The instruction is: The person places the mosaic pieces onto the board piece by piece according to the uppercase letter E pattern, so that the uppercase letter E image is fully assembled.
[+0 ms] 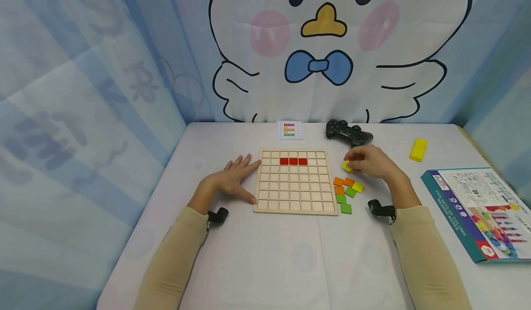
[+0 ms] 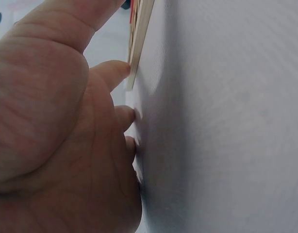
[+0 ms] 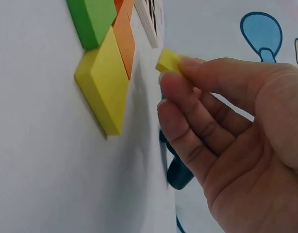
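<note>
A wooden grid board [image 1: 298, 207] lies mid-table, with red square tiles [image 1: 293, 161] side by side in its second row from the back. My left hand [image 1: 232, 180] is spread at the board's left edge; thumb and index finger touch the frame, as the left wrist view also shows for the wooden edge [image 2: 141, 39]. My right hand [image 1: 369, 162] pinches a yellow tile [image 3: 168, 60] between thumb and fingertips, to the right of the board. Below that hand lie loose orange tiles [image 1: 339, 190], green tiles [image 1: 346, 208] and another yellow tile [image 1: 358, 187].
A small pattern card [image 1: 289, 130] with coloured squares lies behind the board. Beside it sits a black game controller [image 1: 348, 133]. Yellow blocks [image 1: 418, 150] lie at the far right, behind a flat toy box [image 1: 485, 213]. A printed curtain [image 1: 319, 102] hangs behind the table.
</note>
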The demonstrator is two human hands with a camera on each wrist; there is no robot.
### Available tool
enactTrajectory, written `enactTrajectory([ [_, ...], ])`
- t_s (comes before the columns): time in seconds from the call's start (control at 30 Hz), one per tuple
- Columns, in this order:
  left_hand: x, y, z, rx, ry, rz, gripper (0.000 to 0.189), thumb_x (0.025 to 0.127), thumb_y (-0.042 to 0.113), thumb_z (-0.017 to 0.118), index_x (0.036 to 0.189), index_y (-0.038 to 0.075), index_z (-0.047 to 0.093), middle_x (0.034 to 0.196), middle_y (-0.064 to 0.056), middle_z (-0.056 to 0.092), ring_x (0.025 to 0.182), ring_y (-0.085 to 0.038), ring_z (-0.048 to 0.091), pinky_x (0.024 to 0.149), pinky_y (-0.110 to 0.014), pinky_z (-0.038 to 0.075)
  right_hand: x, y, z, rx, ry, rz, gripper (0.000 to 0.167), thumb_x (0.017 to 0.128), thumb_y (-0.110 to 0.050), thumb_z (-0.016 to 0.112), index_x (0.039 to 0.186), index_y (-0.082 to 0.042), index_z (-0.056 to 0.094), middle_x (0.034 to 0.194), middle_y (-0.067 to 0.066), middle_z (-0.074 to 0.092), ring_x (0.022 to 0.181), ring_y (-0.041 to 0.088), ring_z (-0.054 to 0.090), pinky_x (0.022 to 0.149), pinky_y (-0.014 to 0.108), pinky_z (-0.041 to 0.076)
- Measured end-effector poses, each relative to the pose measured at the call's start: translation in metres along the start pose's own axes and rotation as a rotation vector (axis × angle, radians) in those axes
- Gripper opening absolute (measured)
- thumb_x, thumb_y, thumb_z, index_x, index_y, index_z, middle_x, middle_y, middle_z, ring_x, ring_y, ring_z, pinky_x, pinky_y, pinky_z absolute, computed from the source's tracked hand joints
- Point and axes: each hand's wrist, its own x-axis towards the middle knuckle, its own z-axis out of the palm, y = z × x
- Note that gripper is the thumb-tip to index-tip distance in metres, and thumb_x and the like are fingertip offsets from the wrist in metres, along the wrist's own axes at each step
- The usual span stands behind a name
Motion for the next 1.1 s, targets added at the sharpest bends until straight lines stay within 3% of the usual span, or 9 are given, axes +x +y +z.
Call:
enactTrajectory([
  [0.27,0.001,-0.001,0.0,-0.001,0.0,-0.007,0.129,0.074,0.068,0.084,0.169,0.03,0.007,0.175,-0.009,-0.014,0.161,-0.032,-0.02,0.129,-0.056,-0.012,0.003,-0.012,0.01,0.127,0.105,-0.099,0.031,0.102,-0.022,0.069,0.128,-0.004,0.071,0.114,0.017,0.072,0.091,0.027,0.071,0.084,0.036,0.057],
  [0.53,0.001,-0.001,0.001,-0.004,-0.002,-0.009,0.129,0.074,0.068,0.084,0.169,0.03,0.007,0.175,-0.008,-0.014,0.161,-0.03,-0.021,0.129,-0.055,-0.012,0.003,-0.023,0.018,0.231,0.087,-0.122,0.035,0.102,-0.013,0.068,0.135,-0.001,0.067,0.125,0.022,0.068,0.1,0.025,0.071,0.084,0.015,0.055],
  [0.77,0.0,-0.001,0.001,0.0,0.0,-0.009,0.129,0.073,0.069,0.084,0.169,0.03,0.006,0.175,-0.008,-0.014,0.161,-0.031,-0.02,0.129,-0.056,-0.012,0.011,-0.037,0.029,0.227,0.112,-0.166,0.033,0.1,-0.01,0.07,0.132,-0.002,0.069,0.121,0.018,0.07,0.1,0.029,0.07,0.083,0.012,0.051],
  [1.1,0.0,0.0,-0.001,0.004,-0.008,-0.007,0.13,0.074,0.069,0.084,0.169,0.03,0.005,0.175,-0.009,-0.015,0.161,-0.032,-0.02,0.129,-0.057,-0.011,0.023,-0.056,0.049,0.181,0.158,-0.245,0.028,0.097,-0.013,0.075,0.122,-0.001,0.073,0.107,0.015,0.071,0.089,0.024,0.062,0.073,0.019,0.051],
])
